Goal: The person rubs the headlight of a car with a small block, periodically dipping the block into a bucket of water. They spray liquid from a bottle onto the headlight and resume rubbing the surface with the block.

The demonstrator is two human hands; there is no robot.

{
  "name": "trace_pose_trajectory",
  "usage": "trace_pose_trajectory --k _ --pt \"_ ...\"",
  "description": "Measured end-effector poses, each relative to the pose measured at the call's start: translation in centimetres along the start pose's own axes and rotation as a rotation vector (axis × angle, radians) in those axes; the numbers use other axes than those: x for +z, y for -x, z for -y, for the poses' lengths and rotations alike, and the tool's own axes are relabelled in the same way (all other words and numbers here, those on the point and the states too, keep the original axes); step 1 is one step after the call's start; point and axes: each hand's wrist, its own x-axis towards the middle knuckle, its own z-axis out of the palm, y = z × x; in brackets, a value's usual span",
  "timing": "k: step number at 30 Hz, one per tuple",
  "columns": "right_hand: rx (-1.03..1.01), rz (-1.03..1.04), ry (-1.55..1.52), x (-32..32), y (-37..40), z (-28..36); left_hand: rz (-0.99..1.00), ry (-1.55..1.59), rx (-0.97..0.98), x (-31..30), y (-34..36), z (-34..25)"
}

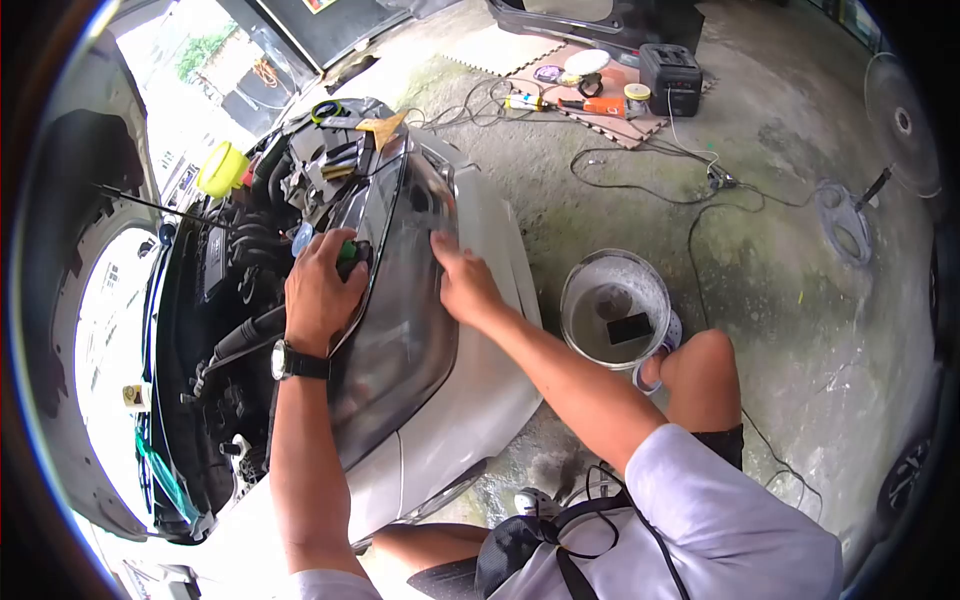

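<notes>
My left hand point(318, 285), with a watch point(298, 362) on its wrist, is closed around a small green and black object point(350, 258) at the inner edge of the car's headlight. The object's kind is hard to make out, as my fingers cover part of it. Against the outer side of the large, hazy headlight point(395, 330) is my right hand point(464, 280), slightly blurred. Its thumb points up and its fingers are curled; whatever they may hold is hidden. The headlight sits in a white car's front end point(500, 290).
Left of the headlight is the open engine bay, with a yellow funnel point(222, 170) and tape rolls point(327, 112). A bucket point(572, 335) holding water and a dark rectangular piece stands at right. Cables, an orange tool point(600, 106) and a black box point(670, 78) lie beyond.
</notes>
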Motion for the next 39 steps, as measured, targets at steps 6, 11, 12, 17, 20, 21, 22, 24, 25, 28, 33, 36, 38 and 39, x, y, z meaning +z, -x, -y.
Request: trace_pose_trajectory --k 6,11,12,17,20,21,22,24,25,28,33,36,38,39 --pt "-0.148 -0.036 0.013 -0.3 6.7 2.1 -0.03 -0.01 0.04 0.3 0.1 0.4" --pt "-0.013 -0.034 -0.012 0.5 0.5 -0.5 -0.001 -0.011 0.011 0.0 0.0 -0.1" --pt "-0.004 -0.044 0.008 0.4 0.2 -0.3 -0.015 -0.001 0.021 0.1 0.1 0.0" --pt "-0.101 -0.004 0.026 0.2 6.5 1.4 -0.016 -0.007 0.033 0.2 0.0 0.3" --pt "0.016 -0.011 0.004 -0.3 0.9 0.0 -0.035 -0.016 0.041 0.5 0.1 0.3" --pt "0.012 -0.019 0.002 0.0 -0.3 -0.4 -0.039 -0.02 0.048 0.3 0.0 0.2" --pt "0.021 -0.054 -0.009 0.5 -1.2 -0.9 -0.017 -0.011 0.035 0.2 0.0 0.2" --pt "0.026 -0.085 -0.02 0.4 -1.1 -0.6 -0.028 -0.004 0.041 0.2 0.1 0.1" --pt "0.014 -0.086 -0.014 0.3 1.1 0.4 -0.041 -0.001 0.04 0.1 -0.1 0.1" --pt "-0.206 -0.101 0.019 0.1 4.8 2.1 -0.039 0.008 0.046 0.3 0.1 0.3" --pt "0.012 0.006 -0.045 -0.4 -2.1 -0.5 -0.027 0.011 0.044 0.0 0.0 -0.1" --pt "0.002 0.015 -0.014 -0.5 -1.3 0.3 -0.028 -0.001 0.058 0.2 0.0 0.3" --pt "-0.14 -0.013 -0.015 -0.5 3.6 2.2 -0.036 0.008 0.051 0.0 -0.2 0.2" --pt "-0.22 -0.031 -0.019 -0.6 5.6 3.2 -0.019 0.016 0.038 0.1 0.0 0.1"
